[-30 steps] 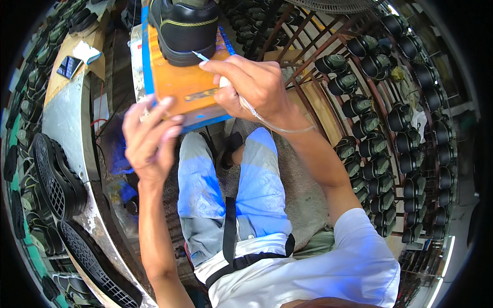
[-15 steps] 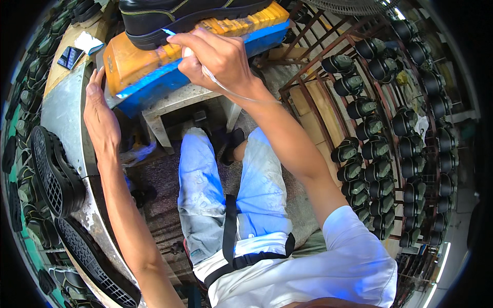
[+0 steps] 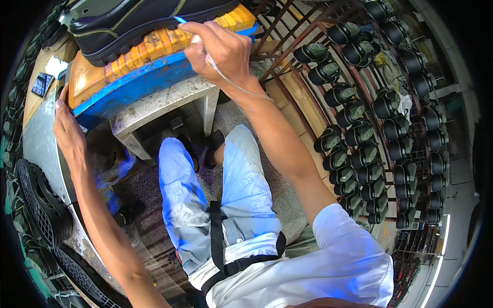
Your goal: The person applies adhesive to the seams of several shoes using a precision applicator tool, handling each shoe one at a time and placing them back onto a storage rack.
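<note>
The right hand (image 3: pixel 218 51) pinches a thin nozzle (image 3: pixel 179 20) above the near side of the block (image 3: pixel 149 79), its clear tube (image 3: pixel 239 83) running back along the wrist. The left hand (image 3: pixel 68 126) is apart from it, fingers stretched along the block's left end; how firmly they press, I cannot tell. The shoe (image 3: pixel 138 23) lies sole down on top of the block.

Since a second ago the block has swung from end-on to side-on, and the tip has gone from the shoe's heel to its side, just over the sole. I judge that the heel's near stretch has been passed.

Under the block is a grey stand (image 3: pixel 164 105). Left of the block, a table (image 3: pixel 41 131) carries a phone (image 3: pixel 42 84) and black soles (image 3: pixel 40 203). Right of the block, a rack (image 3: pixel 324 22) holds rows of dark uppers (image 3: pixel 386 104).
</note>
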The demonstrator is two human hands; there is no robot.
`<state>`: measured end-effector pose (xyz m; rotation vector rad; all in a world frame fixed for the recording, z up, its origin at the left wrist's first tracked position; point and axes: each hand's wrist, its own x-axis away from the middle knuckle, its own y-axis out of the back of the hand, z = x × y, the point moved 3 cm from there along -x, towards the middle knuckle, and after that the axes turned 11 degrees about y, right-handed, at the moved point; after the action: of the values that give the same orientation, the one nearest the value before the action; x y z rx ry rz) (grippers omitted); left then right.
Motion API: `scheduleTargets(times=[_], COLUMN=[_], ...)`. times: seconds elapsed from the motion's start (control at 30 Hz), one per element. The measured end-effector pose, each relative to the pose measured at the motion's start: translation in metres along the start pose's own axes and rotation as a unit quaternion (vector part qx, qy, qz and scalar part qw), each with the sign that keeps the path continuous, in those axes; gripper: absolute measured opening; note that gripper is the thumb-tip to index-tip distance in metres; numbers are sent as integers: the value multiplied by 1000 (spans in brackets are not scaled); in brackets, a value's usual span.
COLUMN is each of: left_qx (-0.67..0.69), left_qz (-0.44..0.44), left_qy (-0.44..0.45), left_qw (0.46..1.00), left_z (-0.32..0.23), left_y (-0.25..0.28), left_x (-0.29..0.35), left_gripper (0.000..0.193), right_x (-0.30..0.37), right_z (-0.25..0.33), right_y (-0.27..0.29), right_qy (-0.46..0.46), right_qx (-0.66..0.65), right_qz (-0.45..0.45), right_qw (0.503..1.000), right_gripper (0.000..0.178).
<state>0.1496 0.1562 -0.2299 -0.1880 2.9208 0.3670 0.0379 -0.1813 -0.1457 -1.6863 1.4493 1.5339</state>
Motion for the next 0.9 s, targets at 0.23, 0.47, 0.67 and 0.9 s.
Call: scheduleTargets(times=[0.23,0.47,0.67,0.9], left_qx=[21,81,38,67], left_qz=[69,79,-39,-94], left_qy=[-42,21,-19,22], left_qw=[996,993,998,993], left_z=[16,21,22,-58], left_y=[6,-4,3,-54], left_x=[-48,-81,-62,156], left_gripper=[59,50,42,46], right_x=[2,-19,-33,13], right_z=[-19,-37,-34,12], right_y=[53,108,148,74], right_qy=[-48,-85,-247,-344], right_qx=[9,4,-180,-324], right_qz=[50,87,17,93], right_qw=[998,993,952,876], right_gripper=[23,25,26,33])
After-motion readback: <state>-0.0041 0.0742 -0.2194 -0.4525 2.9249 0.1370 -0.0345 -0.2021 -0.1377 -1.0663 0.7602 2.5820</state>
